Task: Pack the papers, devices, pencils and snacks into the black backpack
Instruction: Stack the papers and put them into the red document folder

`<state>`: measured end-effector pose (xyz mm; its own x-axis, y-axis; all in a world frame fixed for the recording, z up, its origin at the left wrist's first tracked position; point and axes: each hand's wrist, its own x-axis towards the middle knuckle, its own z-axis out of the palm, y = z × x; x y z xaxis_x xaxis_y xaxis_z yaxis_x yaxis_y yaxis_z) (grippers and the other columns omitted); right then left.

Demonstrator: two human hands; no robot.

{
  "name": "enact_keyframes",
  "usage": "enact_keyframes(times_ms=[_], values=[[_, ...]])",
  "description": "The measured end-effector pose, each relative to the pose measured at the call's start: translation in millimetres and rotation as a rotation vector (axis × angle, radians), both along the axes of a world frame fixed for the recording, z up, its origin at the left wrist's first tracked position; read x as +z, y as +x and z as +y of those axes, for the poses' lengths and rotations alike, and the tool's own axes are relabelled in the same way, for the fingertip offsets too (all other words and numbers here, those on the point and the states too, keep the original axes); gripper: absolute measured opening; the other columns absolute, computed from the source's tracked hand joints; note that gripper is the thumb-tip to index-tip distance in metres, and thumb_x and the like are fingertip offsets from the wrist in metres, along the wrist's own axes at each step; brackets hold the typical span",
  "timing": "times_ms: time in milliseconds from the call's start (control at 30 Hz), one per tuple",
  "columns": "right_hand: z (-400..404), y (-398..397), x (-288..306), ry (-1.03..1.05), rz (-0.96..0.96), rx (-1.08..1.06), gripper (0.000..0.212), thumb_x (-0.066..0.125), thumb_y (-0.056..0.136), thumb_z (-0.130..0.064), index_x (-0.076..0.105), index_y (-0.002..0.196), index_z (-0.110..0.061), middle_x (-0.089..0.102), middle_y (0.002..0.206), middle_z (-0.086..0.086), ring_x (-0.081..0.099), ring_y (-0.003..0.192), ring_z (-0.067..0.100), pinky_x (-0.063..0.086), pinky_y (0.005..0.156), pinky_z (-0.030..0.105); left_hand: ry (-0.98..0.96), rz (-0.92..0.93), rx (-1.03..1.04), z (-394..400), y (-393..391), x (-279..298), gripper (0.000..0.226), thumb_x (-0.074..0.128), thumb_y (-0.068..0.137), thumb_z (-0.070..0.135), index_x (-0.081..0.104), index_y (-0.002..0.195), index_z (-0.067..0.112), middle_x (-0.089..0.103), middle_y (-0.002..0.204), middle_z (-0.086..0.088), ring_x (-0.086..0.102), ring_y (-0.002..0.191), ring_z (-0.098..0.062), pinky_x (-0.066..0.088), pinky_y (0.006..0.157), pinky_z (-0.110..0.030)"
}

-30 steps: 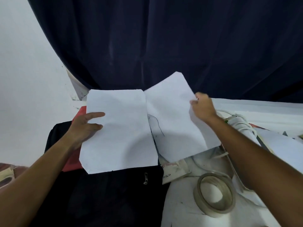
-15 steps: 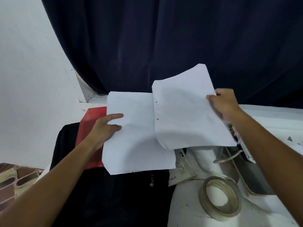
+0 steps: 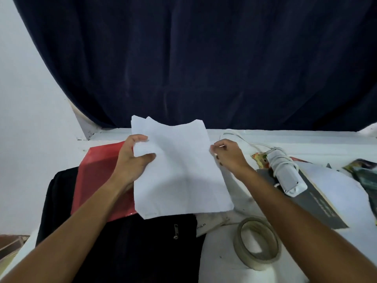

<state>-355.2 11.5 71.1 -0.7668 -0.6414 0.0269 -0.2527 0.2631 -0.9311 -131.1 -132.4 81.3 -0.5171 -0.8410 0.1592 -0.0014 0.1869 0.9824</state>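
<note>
Here the left hand [image 3: 130, 160] is pinching the papers [image 3: 179, 172] at their left edge, thumb on top and fingers curled over the upper corner, while the right hand [image 3: 228, 154] is nipping the opposite edge between fingertips. The sheets are hanging just above the backpack [image 3: 130, 248], which is lying below the grip. They are looking light, limp and slippery against each other, so holding both side edges seems wisest; one-handed, they would likely sag or fan apart.

Matt white papers [image 3: 179, 170], glossy red folder [image 3: 98, 172], black cloth backpack [image 3: 130, 252].
</note>
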Motion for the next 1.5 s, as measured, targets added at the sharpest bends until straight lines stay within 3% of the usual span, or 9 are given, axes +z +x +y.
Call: enact_keyframes(times_ms=[133, 267, 367, 433, 533, 700, 1000, 1233, 1500], values=[[53, -60, 5, 0.480, 0.524, -0.266, 0.038, 0.059, 0.086, -0.032, 0.054, 0.121, -0.018, 0.055, 0.122, 0.009, 0.047, 0.115, 0.030, 0.043, 0.093, 0.041, 0.136, 0.011, -0.079, 9, -13, 19, 0.033, 0.062, 0.085, -0.005, 0.075, 0.093, 0.024, 0.071, 0.098, -0.007, 0.062, 0.088, -0.025, 0.049, 0.087, -0.037], [110, -98, -13, 0.878, 0.425, -0.390, 0.074, 0.062, 0.077, -0.059, 0.035, 0.134, -0.020, 0.040, 0.138, 0.014, 0.036, 0.127, 0.037, 0.037, 0.097, 0.049, 0.120, 0.014, -0.141, 24, -27, 35, 0.033, 0.074, 0.081, 0.005, 0.073, 0.107, 0.024, 0.073, 0.109, -0.004, 0.070, 0.085, -0.016, 0.057, 0.082, -0.030], [133, -111, -35, 0.782, 0.255, -0.345, 0.088, 0.069, 0.066, -0.060, 0.037, 0.135, -0.017, 0.052, 0.133, 0.013, 0.050, 0.119, 0.037, 0.043, 0.097, 0.047, 0.099, 0.063, -0.240, 33, -35, 47, 0.041, 0.070, 0.081, -0.005, 0.068, 0.114, 0.019, 0.071, 0.107, 0.002, 0.072, 0.084, -0.007, 0.054, 0.068, -0.014], [133, -108, -36, 0.700, 0.277, -0.382, 0.077, 0.069, 0.070, -0.052, 0.044, 0.130, -0.013, 0.059, 0.125, 0.012, 0.057, 0.112, 0.034, 0.046, 0.093, 0.042, 0.056, 0.057, -0.276, 37, -37, 55, 0.042, 0.069, 0.081, -0.008, 0.067, 0.112, 0.019, 0.069, 0.109, 0.005, 0.071, 0.087, -0.002, 0.051, 0.069, -0.010], [118, -96, -25, 0.603, 0.315, -0.397, 0.055, 0.069, 0.077, -0.040, 0.052, 0.119, -0.009, 0.062, 0.116, 0.012, 0.060, 0.105, 0.033, 0.046, 0.084, 0.037, -0.003, 0.046, -0.302, 38, -38, 65, 0.042, 0.068, 0.080, -0.011, 0.069, 0.108, 0.020, 0.067, 0.113, 0.005, 0.069, 0.096, -0.006, 0.050, 0.074, -0.009], [78, -60, -12, 0.373, 0.263, -0.273, 0.048, 0.073, 0.066, -0.035, 0.055, 0.104, -0.012, 0.064, 0.099, 0.008, 0.062, 0.091, 0.030, 0.050, 0.074, 0.034, -0.035, 0.085, -0.289, 36, -37, 76, 0.043, 0.067, 0.080, -0.013, 0.068, 0.115, 0.013, 0.065, 0.124, -0.002, 0.065, 0.111, -0.015, 0.052, 0.079, -0.014], [43, -23, -60, 0.486, 0.138, -0.233, 0.061, 0.064, 0.076, -0.047, 0.049, 0.122, -0.010, 0.057, 0.126, 0.012, 0.057, 0.111, 0.032, 0.049, 0.085, 0.038, -0.022, 0.098, -0.242, 36, -31, 76, 0.045, 0.064, 0.082, -0.014, 0.064, 0.120, 0.010, 0.061, 0.129, -0.003, 0.059, 0.118, -0.015, 0.050, 0.073, -0.008], [59, -36, -53, 0.595, 0.185, -0.136, 0.058, 0.056, 0.086, -0.048, 0.049, 0.126, -0.007, 0.054, 0.130, 0.013, 0.055, 0.114, 0.032, 0.046, 0.090, 0.039, 0.019, 0.111, -0.285, 47, -53, 69, 0.042, 0.064, 0.082, -0.013, 0.067, 0.108, 0.020, 0.063, 0.122, 0.007, 0.065, 0.100, 0.002, 0.049, 0.073, -0.007], [166, -74, -4, 0.249, 0.145, -0.304, 0.022, 0.057, 0.078, -0.027, 0.068, 0.069, -0.010, 0.064, 0.069, 0.001, 0.062, 0.066, 0.019, 0.046, 0.054, 0.025, 0.032, 0.113, -0.451, 74, -116, 65, 0.042, 0.062, 0.082, -0.010, 0.066, 0.106, 0.025, 0.073, 0.092, 0.023, 0.067, 0.093, 0.005, 0.050, 0.073, -0.007]])
